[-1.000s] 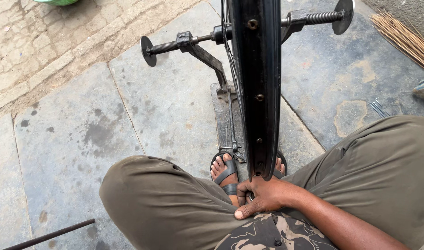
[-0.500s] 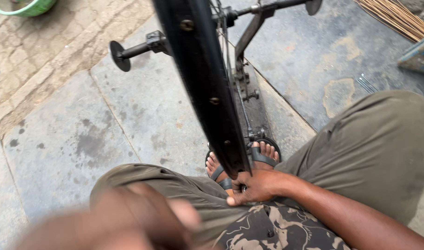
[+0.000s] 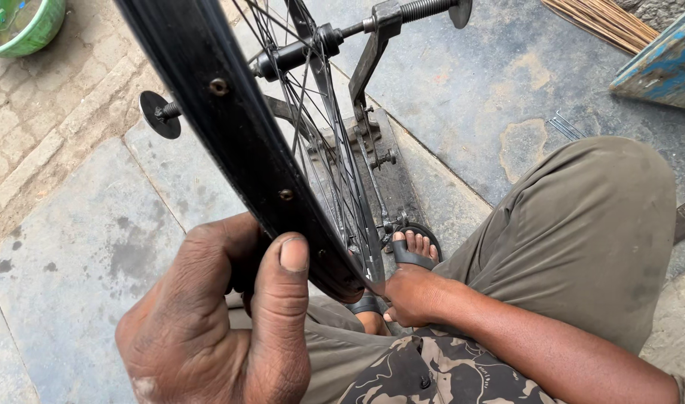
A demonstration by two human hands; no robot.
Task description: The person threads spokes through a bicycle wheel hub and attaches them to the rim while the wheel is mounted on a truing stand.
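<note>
- My left hand point(image 3: 208, 322) is wrapped around the black wheel rim point(image 3: 238, 142), thumb pressed flat on its outer face, to steady it.
- My right hand point(image 3: 410, 295) pinches the rim's lowest part near my sandalled foot point(image 3: 413, 251), bracing it from below.
- The wheel stands upright in a metal truing stand point(image 3: 372, 97) on the stone floor point(image 3: 80, 239), its axle clamped so the rim hangs free between my knees.

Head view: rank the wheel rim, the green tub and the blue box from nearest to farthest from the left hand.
1. Wheel rim: gripped by the left hand, thumb on its face.
2. Green tub: top left corner, on the paving.
3. Blue box: far right, beyond the raised knee.
</note>
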